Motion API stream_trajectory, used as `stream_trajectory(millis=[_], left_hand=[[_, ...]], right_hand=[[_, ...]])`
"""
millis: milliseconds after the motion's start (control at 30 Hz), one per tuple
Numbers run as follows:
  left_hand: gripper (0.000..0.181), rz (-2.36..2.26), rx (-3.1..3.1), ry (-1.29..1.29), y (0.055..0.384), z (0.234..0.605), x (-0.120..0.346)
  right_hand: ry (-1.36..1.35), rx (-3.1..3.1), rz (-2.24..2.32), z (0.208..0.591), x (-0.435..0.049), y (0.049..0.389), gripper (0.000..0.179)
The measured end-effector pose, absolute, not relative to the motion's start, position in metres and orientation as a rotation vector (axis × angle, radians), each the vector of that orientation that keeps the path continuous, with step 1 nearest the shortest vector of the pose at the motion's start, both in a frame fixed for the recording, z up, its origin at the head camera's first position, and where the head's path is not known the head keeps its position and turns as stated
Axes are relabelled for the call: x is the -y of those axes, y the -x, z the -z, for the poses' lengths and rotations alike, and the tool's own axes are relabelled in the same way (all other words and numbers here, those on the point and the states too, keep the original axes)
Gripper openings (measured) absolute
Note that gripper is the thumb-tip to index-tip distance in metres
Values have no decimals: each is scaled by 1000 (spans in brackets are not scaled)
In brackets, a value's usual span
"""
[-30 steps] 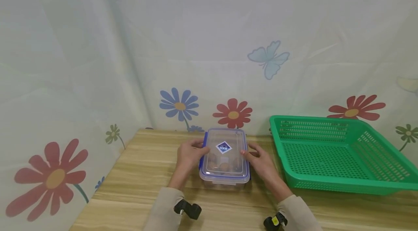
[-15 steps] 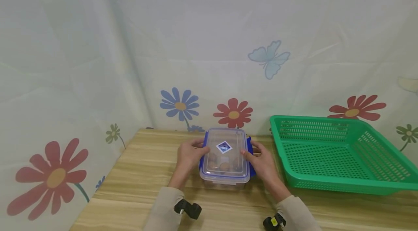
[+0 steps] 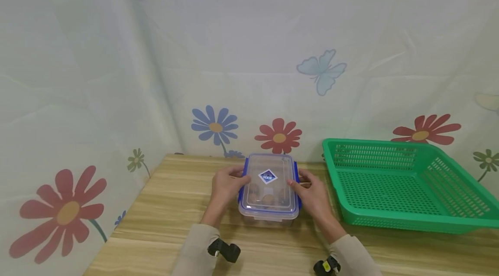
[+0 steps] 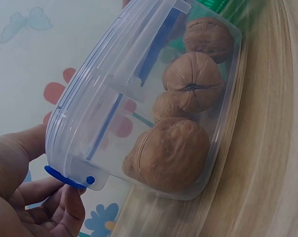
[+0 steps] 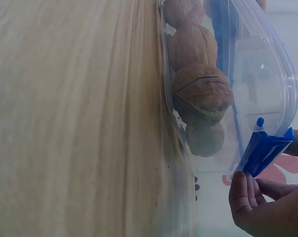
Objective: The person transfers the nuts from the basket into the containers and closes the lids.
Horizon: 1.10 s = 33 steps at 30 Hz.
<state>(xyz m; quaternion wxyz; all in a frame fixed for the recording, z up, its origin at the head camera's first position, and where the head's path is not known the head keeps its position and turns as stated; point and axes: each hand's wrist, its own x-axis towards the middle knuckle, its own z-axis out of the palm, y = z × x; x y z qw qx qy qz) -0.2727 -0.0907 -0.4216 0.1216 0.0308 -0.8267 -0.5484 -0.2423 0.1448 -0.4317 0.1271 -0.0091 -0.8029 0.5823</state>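
A clear plastic food container (image 3: 270, 161) with a blue-edged lid stands on the wooden table, several walnuts (image 4: 174, 154) inside it. My left hand (image 3: 227, 186) grips its left side, thumb on the lid's edge and fingers curled beneath the blue left latch (image 4: 64, 177). On the opposite side, the thumb of my right hand (image 3: 313, 194) lies on the lid. That hand's fingertips meet the lower edge of the blue right latch (image 5: 265, 152), which angles out from the container wall. A diamond-shaped label (image 3: 267, 176) marks the lid.
A green perforated plastic basket (image 3: 382, 219) stands close to the right hand, with only its mesh floor showing inside. Behind the wooden table (image 3: 171, 206) hangs a flower-printed curtain (image 3: 241, 72).
The right latch swung outward half a second ago and now sits closer to the container's side, with my right fingers following it. My left hand and the container have stayed in place.
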Motion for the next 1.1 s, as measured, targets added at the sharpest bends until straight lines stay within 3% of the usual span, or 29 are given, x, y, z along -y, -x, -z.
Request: stream_trajectory(millis=[667,1100], left_hand=[[36,1694,2398,-26,271,423,95],[34,1696,2399,-24,271,424,96]], right_hand=[[-128,2342,-1460,431,-143,244,38],[-89,2368,-1473,432,-144,244,37]])
